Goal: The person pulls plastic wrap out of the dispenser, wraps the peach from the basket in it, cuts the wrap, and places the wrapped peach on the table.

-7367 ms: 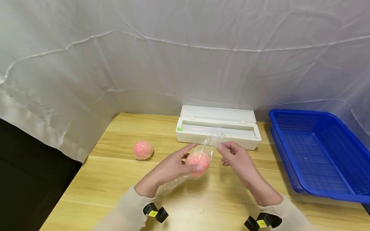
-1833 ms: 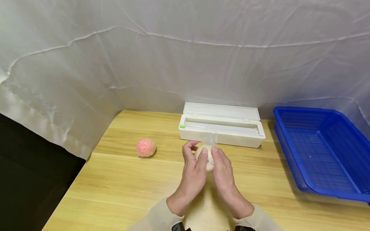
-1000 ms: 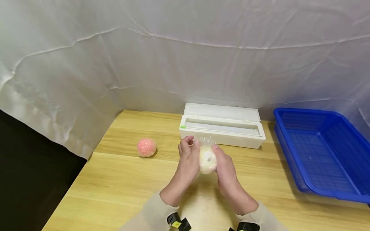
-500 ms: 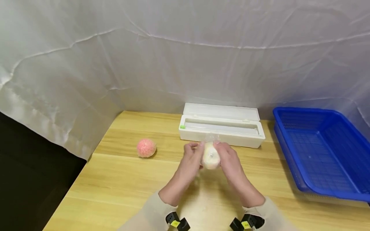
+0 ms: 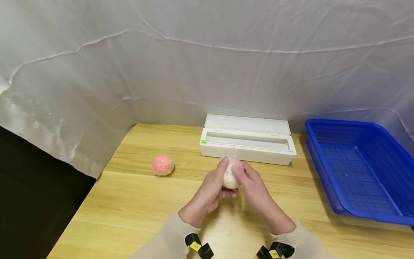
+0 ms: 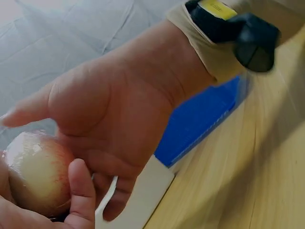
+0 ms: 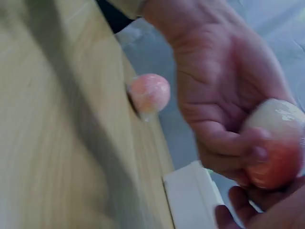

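Observation:
A round pink-and-cream fruit (image 5: 230, 180), shaped like a peach or apple, is held between both hands above the table. Clear cling film (image 5: 234, 154) covers it, and a short crumpled end sticks up at the far side. My left hand (image 5: 211, 187) holds it from the left, thumb along its side and fingers underneath. From the right, my right hand (image 5: 253, 182) grips it with the thumb on top. Glossy film shows on the fruit (image 6: 40, 174) in the left wrist view; fingers hide part of it. A second pink fruit (image 5: 163, 165), also in film, sits on the table to the left.
Behind the hands stands a white cling-film dispenser (image 5: 258, 154), its lid (image 5: 249, 123) raised and a roll inside. At the right is a blue plastic basket (image 5: 330, 190). A pale curtain (image 5: 207, 72) hangs behind the wooden table (image 5: 129, 208).
The long loose film seen earlier now lies close around the fruit. The fruit has been turned from pink side up to mostly pale side up, and the right hand now grips it too.

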A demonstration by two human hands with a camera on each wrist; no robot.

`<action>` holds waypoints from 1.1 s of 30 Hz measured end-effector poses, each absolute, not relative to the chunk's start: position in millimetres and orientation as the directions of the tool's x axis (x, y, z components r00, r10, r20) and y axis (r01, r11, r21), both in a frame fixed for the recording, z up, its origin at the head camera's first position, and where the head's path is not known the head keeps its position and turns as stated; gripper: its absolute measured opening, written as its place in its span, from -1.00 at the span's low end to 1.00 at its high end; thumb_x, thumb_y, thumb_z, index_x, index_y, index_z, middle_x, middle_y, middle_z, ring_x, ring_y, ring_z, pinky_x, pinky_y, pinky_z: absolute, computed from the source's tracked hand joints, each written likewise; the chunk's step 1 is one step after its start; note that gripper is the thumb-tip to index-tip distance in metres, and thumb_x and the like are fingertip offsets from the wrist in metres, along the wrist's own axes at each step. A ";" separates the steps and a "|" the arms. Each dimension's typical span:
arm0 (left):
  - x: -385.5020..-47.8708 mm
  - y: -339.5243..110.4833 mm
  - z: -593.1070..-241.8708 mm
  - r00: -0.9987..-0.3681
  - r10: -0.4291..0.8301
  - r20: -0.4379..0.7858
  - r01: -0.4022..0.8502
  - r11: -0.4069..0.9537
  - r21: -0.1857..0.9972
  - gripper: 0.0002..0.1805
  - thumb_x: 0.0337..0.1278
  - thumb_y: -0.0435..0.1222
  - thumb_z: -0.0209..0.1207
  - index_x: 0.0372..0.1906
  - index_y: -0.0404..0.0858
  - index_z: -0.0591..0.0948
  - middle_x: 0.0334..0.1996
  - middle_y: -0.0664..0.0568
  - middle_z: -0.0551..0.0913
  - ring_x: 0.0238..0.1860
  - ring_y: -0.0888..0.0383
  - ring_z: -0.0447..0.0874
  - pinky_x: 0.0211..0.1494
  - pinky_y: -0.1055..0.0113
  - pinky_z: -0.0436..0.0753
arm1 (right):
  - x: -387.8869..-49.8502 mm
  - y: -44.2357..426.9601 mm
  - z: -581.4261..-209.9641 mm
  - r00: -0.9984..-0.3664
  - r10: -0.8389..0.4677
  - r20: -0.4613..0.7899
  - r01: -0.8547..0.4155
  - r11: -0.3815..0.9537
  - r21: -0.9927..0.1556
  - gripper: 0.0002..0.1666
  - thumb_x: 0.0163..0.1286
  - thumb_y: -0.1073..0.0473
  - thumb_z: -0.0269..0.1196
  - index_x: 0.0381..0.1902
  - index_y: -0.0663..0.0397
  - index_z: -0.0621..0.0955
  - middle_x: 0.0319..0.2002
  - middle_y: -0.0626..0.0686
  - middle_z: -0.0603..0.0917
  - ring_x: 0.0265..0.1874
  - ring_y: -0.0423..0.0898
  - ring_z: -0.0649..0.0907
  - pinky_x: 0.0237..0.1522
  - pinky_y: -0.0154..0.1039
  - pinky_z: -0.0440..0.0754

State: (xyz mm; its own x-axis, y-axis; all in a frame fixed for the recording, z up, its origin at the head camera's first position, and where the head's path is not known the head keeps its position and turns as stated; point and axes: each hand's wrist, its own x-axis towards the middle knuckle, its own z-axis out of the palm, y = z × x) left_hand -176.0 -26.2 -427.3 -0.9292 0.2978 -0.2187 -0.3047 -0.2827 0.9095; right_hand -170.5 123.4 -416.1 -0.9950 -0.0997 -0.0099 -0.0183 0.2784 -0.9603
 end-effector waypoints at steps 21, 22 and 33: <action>-183.4 -42.8 -423.8 -0.878 0.413 -0.242 -0.418 -0.417 0.807 -0.27 0.42 0.38 -0.03 0.06 -0.23 0.53 -0.57 0.08 0.67 -0.67 0.29 0.66 -0.58 0.47 0.64 | -178.2 145.5 -445.8 -0.926 -0.332 0.180 -0.220 0.085 -0.972 -0.43 0.61 0.15 0.24 0.46 0.24 0.50 0.37 0.32 0.59 0.25 -0.26 0.62 0.25 -0.33 0.58; -183.3 -42.0 -424.8 -0.883 0.404 -0.241 -0.410 -0.411 0.814 -0.26 0.42 0.38 -0.02 0.08 -0.25 0.53 -0.56 0.07 0.67 -0.67 0.29 0.65 -0.58 0.47 0.65 | -178.0 146.2 -445.6 -0.927 -0.335 0.171 -0.211 0.087 -0.974 -0.43 0.62 0.16 0.22 0.48 0.24 0.48 0.39 0.31 0.57 0.26 -0.28 0.61 0.27 -0.33 0.57; -170.3 -18.6 -435.8 -0.992 0.122 0.009 0.013 0.028 1.000 -0.38 0.65 0.17 -0.09 0.11 -0.37 0.42 -0.36 -0.12 0.65 -0.58 0.13 0.66 -0.41 0.05 0.79 | -166.4 114.4 -441.1 -0.988 -0.088 0.127 -0.136 0.110 -0.985 -0.56 0.68 0.04 0.13 0.38 0.07 0.52 -0.17 0.21 0.69 -0.48 -0.14 0.64 -0.35 -0.27 0.67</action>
